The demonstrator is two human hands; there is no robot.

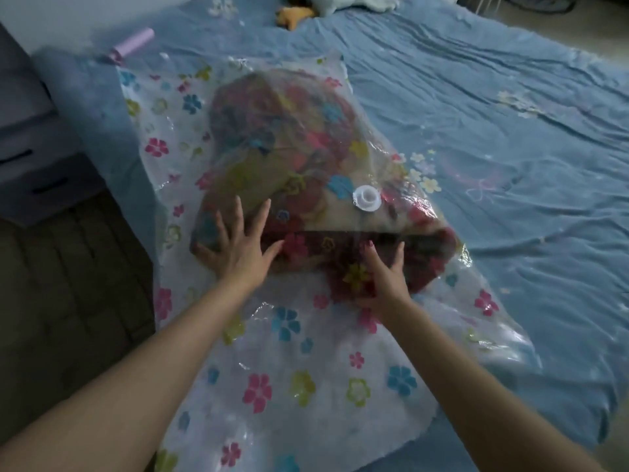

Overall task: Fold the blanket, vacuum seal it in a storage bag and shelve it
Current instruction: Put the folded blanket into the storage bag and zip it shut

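A clear storage bag [292, 366] printed with coloured flowers lies along the bed. Inside it sits the folded blanket [289, 155], red and patterned, bulging the far half of the bag. A white round valve [366, 197] sticks up from the bag over the blanket. My left hand [238, 248] lies flat with spread fingers on the near left corner of the bundle, pressing through the plastic. My right hand [384, 272] presses its straight fingers against the near side of the bundle, through the bag.
The bed has a blue sheet [493, 114]. A lilac cylinder [131, 47] lies at the bed's far left corner. Soft toys [296, 15] sit at the head. A grey bedside cabinet [30, 144] stands at the left above dark wooden floor [61, 301].
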